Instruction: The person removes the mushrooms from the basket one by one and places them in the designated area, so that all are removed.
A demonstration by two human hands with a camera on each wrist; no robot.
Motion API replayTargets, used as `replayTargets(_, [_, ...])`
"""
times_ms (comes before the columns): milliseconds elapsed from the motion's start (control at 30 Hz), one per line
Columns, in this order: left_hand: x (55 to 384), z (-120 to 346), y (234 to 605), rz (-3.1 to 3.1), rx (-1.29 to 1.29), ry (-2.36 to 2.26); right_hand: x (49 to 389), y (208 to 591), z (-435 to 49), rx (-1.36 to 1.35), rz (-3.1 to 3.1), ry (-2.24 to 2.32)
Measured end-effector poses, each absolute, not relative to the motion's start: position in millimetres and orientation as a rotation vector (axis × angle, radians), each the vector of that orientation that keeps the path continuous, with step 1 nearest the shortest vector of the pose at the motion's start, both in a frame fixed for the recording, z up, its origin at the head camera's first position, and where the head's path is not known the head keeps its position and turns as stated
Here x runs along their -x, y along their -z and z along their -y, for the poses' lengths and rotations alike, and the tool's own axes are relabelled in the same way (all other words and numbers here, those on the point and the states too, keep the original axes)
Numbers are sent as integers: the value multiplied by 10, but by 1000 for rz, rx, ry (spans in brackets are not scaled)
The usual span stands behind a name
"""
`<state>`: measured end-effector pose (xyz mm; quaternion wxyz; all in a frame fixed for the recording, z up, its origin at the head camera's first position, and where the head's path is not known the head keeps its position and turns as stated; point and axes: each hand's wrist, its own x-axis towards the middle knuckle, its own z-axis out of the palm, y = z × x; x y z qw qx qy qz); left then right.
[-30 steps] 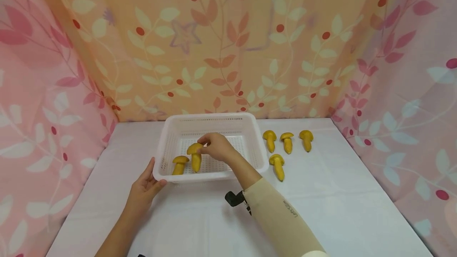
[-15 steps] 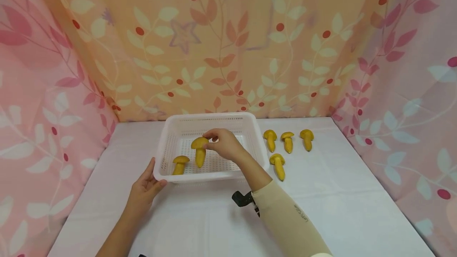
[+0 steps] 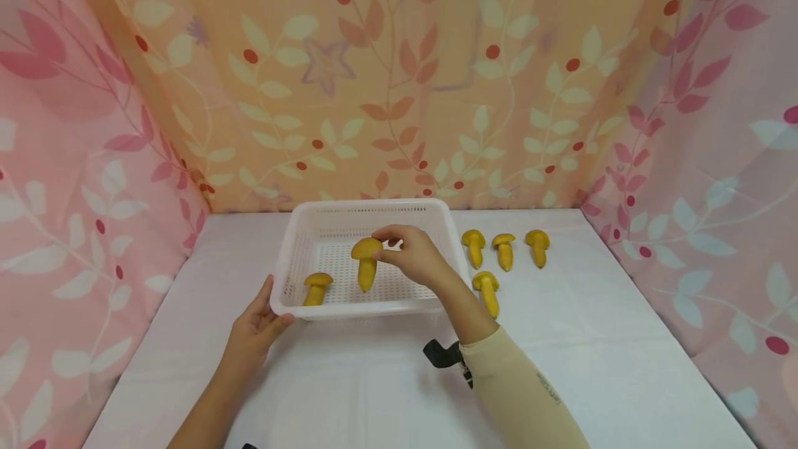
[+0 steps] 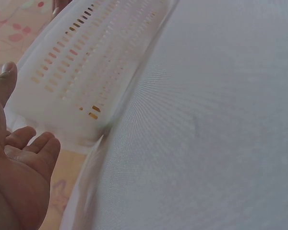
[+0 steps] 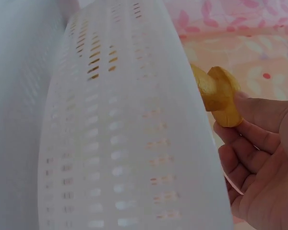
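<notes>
My right hand (image 3: 414, 255) pinches a yellow mushroom (image 3: 366, 248) by its cap, thumb in front and fingers behind, with the stem pointing down inside the white perforated basket (image 3: 374, 308). The right wrist view shows this mushroom (image 5: 225, 98) above the basket's rim, part of its stem hidden by the wall. A second yellow mushroom (image 3: 318, 286) stands near the basket's left front corner, its lower end behind the front rim. My left hand (image 3: 252, 331) holds that corner, thumb at the front rim and fingers along the left side; the left wrist view shows the hand (image 4: 26, 163) against the outer wall.
Several more yellow mushrooms (image 3: 505, 251) lie on the white tablecloth (image 3: 598, 338) to the right of the basket, one (image 3: 486, 293) nearer the front. A black wrist mount (image 3: 441, 353) hangs under my right forearm. Floral curtains (image 3: 399, 89) enclose the table's back and sides.
My right hand has carried the pinched mushroom rightward, from beside the other mushroom towards the basket's middle. The left hand has stayed at the corner, and the basket has not moved.
</notes>
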<state>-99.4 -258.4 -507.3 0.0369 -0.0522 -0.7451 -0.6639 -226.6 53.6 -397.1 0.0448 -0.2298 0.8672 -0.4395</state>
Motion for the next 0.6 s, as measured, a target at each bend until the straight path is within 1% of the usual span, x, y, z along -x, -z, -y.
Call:
replayTargets(300, [983,2582,5067,2303,152,2027,2234,3884,-754,740,-2683,1375])
replayTargets(600, [986,2580,5069,2321,130,2012,2141,3856,-934,706,-2676,1456])
